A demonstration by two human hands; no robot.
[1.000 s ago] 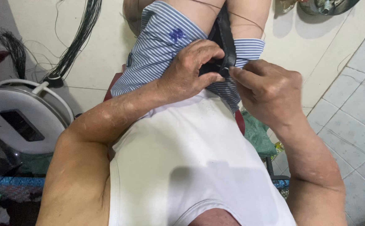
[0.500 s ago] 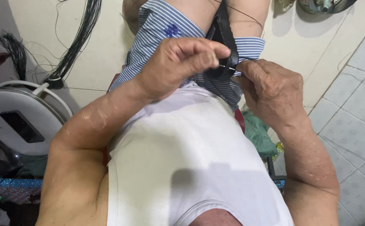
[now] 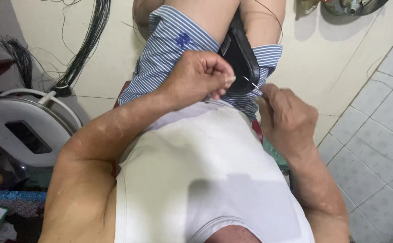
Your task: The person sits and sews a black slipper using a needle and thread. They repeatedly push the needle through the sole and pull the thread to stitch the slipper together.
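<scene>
Your left hand is curled into a loose fist, thumb and forefinger pinched shut on a thin shiny metal needle that pokes out to the right, its tip against the black leather piece wedged between your knees. Can't make out any thread on it, too fine to tell.

Your right hand sits just beside that, lower and to the right, fingers bent in with the fingertips up against the bottom edge of the black leather. Whether they're actually pinching it or just pressing on it, I can't tell, the back of the hand hides that.

The leather piece itself is a dark, narrow, slightly curved thing standing up between your bare legs, its lower end tucked in where the two hands meet, right over the blue-and-white striped shorts.

Further out: your white sleeveless undershirt fills the middle of the view. Off to your left there's a round white appliance with a dark window on the cream floor, and a bundle of thin black cords running up behind it. To your right the floor changes to pale grey square tiles.
</scene>
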